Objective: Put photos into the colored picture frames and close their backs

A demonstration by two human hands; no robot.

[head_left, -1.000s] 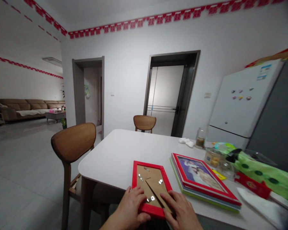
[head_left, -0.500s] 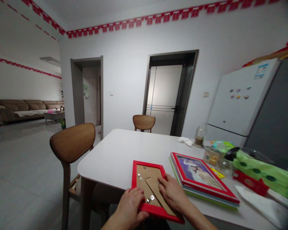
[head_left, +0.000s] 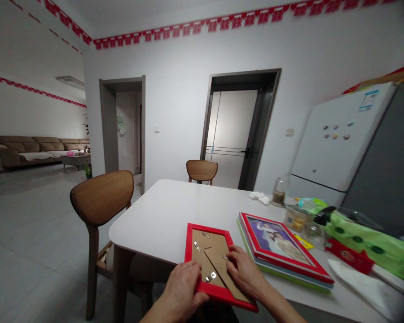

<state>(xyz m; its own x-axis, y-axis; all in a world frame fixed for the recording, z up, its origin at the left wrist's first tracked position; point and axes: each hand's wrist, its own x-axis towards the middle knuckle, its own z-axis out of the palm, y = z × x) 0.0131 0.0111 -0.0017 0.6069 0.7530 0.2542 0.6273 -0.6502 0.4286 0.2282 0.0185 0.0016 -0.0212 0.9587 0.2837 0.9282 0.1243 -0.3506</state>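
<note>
**Q:** Item under hand, and its location?

**A:** One red frame (head_left: pixel 189 251), lying back up at the near edge of the table (head_left: pixel 155 220), just left of a stack of framed photos (head_left: pixel 283 249). Its card backing (head_left: pixel 210 242), stand (head_left: pixel 224 276) and metal tabs (head_left: pixel 197 246) are exposed.

**Q:** Step in hand?

**A:** Two-handed handling of the frame's back. (Tab positions are too small to verify.)

**Q:** Hand condition?

**A:** Left hand (head_left: pixel 182 287) clasps the frame's lower left side, its fingers (head_left: pixel 192 272) closed over the red edge. Right hand (head_left: pixel 244 271) lies open on the backing, fingertips (head_left: pixel 229 254) touching the card beside the stand, gripping nothing. Both forearms enter from the near side, angled inward.
</note>
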